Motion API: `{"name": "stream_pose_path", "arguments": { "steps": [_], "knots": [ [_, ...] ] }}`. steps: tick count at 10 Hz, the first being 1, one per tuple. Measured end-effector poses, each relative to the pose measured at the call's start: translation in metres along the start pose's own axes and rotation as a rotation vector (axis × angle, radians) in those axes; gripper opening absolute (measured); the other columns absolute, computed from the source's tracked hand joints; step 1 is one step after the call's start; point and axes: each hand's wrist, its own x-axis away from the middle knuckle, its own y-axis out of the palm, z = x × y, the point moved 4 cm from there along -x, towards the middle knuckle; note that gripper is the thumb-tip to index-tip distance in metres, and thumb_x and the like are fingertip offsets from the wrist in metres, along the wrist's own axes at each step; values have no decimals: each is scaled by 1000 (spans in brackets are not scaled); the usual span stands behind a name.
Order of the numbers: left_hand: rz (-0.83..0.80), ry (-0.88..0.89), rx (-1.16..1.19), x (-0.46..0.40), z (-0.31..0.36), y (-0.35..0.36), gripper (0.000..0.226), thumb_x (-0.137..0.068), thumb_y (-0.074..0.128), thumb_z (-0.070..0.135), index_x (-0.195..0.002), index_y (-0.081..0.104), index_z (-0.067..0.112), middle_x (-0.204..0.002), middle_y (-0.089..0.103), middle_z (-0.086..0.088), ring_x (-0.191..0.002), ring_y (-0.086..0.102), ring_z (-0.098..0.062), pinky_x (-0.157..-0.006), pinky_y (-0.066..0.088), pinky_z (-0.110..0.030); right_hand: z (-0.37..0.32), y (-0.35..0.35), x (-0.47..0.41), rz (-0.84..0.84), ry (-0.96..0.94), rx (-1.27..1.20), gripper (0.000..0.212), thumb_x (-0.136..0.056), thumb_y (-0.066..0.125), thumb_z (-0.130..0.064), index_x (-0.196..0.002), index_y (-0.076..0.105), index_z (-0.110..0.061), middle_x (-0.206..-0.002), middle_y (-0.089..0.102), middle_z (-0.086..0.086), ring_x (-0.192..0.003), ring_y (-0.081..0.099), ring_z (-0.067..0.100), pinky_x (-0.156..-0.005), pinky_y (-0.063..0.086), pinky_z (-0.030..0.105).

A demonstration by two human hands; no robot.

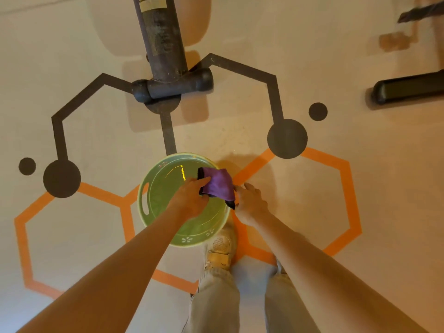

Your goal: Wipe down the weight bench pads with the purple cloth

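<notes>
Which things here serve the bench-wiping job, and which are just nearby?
Job: purple cloth, held by left hand and right hand; green basin; bench leg.

Nearby: black equipment foot; floor markings; shoe.

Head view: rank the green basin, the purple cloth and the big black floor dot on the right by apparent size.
1. Green basin, clearly largest.
2. Big black floor dot.
3. Purple cloth, close to the dot; it is bunched between both hands and held nearer the camera, so this order is unsure.
</notes>
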Motion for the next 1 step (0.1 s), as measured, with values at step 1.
{"name": "stream_pose_path", "arguments": {
  "steps": [1],
  "knots": [
    [54,-20,15,9,8,-8,52,-96,52,14,-147,41,19,-154,29,-10,-141,36,-30,-112,29,-34,11,-11,14,111,-35,-44,38,-96,46,-14,-134,47,-15,-140,42,10,-130,38,29,-102,40,42]
  ]
}}
